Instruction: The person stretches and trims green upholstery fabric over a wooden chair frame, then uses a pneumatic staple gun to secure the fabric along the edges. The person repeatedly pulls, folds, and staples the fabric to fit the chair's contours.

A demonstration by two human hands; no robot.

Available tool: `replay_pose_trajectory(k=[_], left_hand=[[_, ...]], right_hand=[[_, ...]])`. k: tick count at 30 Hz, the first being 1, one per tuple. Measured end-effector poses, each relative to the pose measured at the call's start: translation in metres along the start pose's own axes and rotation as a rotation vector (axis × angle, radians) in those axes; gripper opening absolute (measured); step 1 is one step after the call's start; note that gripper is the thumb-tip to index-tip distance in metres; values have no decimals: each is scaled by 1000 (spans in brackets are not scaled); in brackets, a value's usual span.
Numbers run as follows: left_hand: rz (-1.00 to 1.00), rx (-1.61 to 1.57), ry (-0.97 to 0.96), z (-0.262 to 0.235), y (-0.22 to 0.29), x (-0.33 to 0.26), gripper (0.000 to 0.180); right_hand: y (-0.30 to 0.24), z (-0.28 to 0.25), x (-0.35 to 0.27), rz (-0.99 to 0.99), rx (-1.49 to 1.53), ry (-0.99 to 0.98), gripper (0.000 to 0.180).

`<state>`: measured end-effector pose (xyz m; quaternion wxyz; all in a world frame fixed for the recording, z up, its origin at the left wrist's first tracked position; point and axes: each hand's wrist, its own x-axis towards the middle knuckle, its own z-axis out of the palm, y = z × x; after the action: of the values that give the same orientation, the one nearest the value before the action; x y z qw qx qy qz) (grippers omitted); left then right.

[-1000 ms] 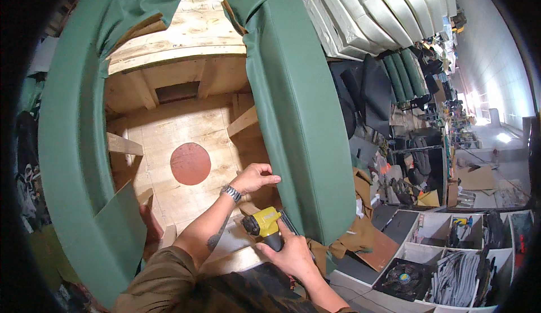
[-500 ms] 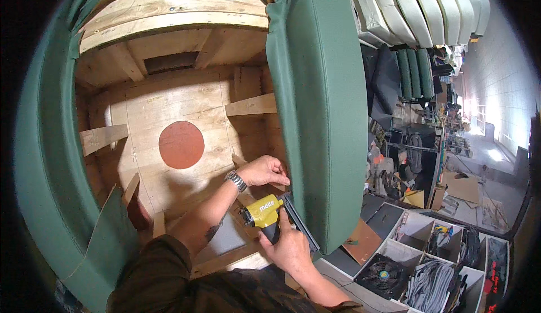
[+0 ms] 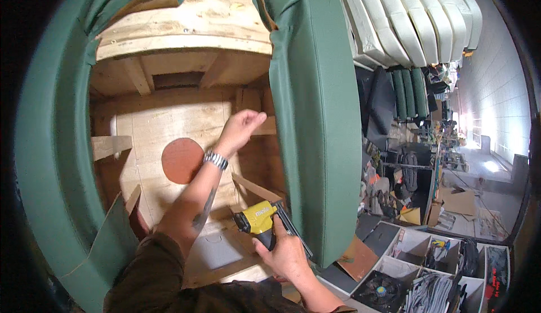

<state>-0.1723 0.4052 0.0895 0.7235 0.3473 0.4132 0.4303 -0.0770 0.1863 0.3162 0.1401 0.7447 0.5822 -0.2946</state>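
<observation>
My right hand (image 3: 284, 252) grips a yellow and black staple gun (image 3: 259, 217) by its handle. The gun's long black magazine lies close along the inner edge of a green upholstered side panel (image 3: 332, 138). Farther up, over the wooden frame, my left hand (image 3: 241, 131) is raised with its fingers drawn together. Nothing shows between its fingertips, and a small gap parts them from the green cover's edge. Beneath that arm lies a wooden base board (image 3: 146, 127) with a round reddish-brown patch (image 3: 182, 160), partly hidden by my wrist.
Another green padded side (image 3: 42, 144) runs along the left, with a loose flap near me. Wooden braces (image 3: 110, 147) jut inward. White padded pieces (image 3: 406, 20) stand at the upper right. A compartment box (image 3: 406, 240) with cables and a fan stands at the lower right.
My left hand has moved up and away from the green cover's inner edge near the staple gun. The staple gun and my right hand have shifted only slightly in view.
</observation>
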Motion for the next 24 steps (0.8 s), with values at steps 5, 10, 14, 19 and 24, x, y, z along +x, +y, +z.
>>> replay_pose_trajectory(k=[5,10,14,19,24], left_hand=[[-5,191,-212,-1,24,51,39],[62,59,-248,0,16,50,25],[59,-72,-307,0,11,52,25],[91,-95,-317,1,8,54,27],[-25,-39,-333,-4,7,59,27]], right_hand=[[-27,-13,36,-137,24,160,87],[-50,-27,72,-205,47,290,83],[-61,-29,99,-179,35,283,83],[-63,-26,121,-158,-10,295,84],[-65,-24,135,-79,-12,316,82]])
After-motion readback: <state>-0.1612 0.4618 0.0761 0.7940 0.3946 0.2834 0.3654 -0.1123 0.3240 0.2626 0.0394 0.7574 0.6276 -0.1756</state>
